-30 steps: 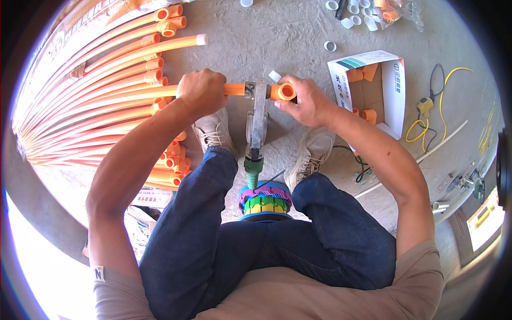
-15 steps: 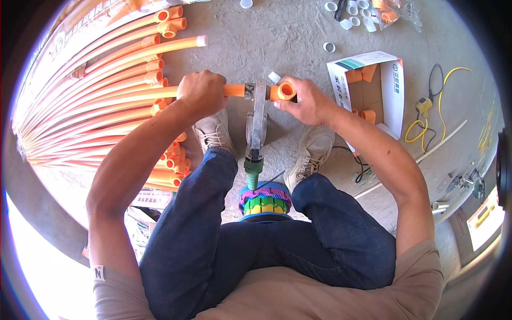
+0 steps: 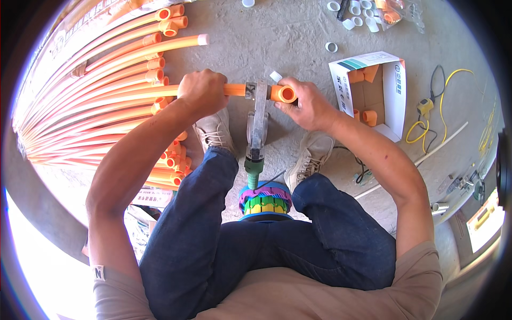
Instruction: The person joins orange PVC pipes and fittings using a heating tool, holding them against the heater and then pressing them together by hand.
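Note:
My left hand (image 3: 201, 92) is closed round an orange pipe (image 3: 236, 89), whose end sits in a dark socket of a metal pipe-heating tool (image 3: 257, 120) with a green handle (image 3: 254, 170), standing upright between my shoes. My right hand (image 3: 307, 104) grips an orange fitting (image 3: 282, 94) on the other side of the tool's plate, its round opening facing up. Behind the handle is a low, round, multicoloured stool (image 3: 265, 205) under me.
Orange pipes with fittings (image 3: 90, 101) lie fanned out on the left. An open box (image 3: 361, 90) of fittings, a yellow cord (image 3: 445, 125) and a white pipe (image 3: 442, 145) lie to the right. Loose white caps (image 3: 356, 22) lie at the top on the grey floor (image 3: 240, 37).
Both hands keep their grips on the pipe and the fitting, with the fitting shifted very slightly. The whole view has moved only a little.

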A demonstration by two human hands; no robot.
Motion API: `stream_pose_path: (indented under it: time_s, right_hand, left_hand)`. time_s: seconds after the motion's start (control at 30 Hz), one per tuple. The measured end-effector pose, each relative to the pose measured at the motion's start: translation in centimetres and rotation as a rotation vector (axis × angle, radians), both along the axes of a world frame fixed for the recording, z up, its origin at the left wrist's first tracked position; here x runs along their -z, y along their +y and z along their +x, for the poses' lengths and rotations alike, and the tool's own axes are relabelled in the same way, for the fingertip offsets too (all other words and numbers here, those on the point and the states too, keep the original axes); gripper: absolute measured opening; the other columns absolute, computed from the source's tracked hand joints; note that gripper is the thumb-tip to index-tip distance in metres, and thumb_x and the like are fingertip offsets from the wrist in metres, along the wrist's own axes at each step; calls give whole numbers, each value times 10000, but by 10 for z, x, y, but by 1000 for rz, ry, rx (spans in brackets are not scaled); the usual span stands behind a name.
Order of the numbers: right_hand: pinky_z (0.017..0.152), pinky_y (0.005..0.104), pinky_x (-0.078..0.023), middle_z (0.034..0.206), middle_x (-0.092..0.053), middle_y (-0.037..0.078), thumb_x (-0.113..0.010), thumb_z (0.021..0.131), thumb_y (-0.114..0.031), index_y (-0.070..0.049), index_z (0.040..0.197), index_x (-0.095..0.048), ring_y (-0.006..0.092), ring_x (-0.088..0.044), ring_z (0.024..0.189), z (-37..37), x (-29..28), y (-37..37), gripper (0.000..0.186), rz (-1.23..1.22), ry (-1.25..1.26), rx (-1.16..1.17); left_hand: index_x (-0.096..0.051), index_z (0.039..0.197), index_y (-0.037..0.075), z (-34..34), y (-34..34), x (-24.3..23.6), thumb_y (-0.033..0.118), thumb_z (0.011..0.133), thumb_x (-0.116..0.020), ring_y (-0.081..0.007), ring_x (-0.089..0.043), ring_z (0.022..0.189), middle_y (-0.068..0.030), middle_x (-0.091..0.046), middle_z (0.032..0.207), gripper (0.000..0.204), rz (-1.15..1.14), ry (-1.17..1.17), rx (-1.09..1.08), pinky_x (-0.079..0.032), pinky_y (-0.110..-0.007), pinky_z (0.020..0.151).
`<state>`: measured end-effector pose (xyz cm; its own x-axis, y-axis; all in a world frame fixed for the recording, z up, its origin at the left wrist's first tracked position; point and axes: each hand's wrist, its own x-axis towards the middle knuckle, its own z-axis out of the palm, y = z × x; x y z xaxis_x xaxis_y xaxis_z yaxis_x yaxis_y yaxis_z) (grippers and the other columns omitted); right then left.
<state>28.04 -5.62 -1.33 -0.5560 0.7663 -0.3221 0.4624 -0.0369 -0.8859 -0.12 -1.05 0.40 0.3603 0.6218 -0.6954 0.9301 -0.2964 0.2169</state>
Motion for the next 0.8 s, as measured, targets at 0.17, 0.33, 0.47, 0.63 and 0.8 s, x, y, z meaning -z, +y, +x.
stream_pose_path:
  time_s: [0.17, 0.33, 0.47, 0.63, 0.8]
  right_hand:
    - [772, 466, -542, 961, -712, 255, -756, 907, -151, 35, 1212, -557, 439, -706, 892, -1, -3, -1, 409, 22, -8, -5]
    - [785, 488, -551, 960, -705, 274, -745, 909, -177, 42, 1187, -589, 457, -696, 912, -2, -4, -2, 387, 73, -9, 13]
    - [764, 471, -542, 964, -711, 251, -747, 916, -166, 24, 1234, -549, 442, -702, 893, 2, 3, -4, 420, 106, 0, -14]
    - [748, 457, -551, 943, -716, 241, -759, 909, -189, 24, 1197, -581, 427, -713, 869, 5, -9, 5, 400, 33, -50, -57]
    - [704, 474, -544, 863, -714, 229, -752, 904, -216, 17, 1156, -598, 431, -701, 798, 6, -12, 8, 377, 47, -64, -70]
  left_hand:
    - [-775, 916, 96, -1, 0, 0, 281, 843, -689, -398, -747, 856, -189, -749, 892, 217, -6, -8, -6, -606, -488, 768]
    - [-774, 910, 90, 0, 0, 1, 277, 838, -687, -396, -746, 854, -192, -749, 896, 218, -15, -3, -11, -605, -488, 768]
    - [-768, 906, 77, -2, 4, 1, 296, 839, -695, -390, -742, 877, -189, -751, 905, 240, -40, -33, -11, -598, -490, 775]
    - [-772, 922, 45, -12, 22, 6, 394, 861, -725, -389, -720, 864, -181, -733, 826, 358, -185, -147, 65, -562, -496, 779]
    - [-765, 990, 6, -8, 45, 10, 490, 846, -764, -370, -722, 870, -204, -737, 885, 505, -544, -112, 58, -550, -471, 787]
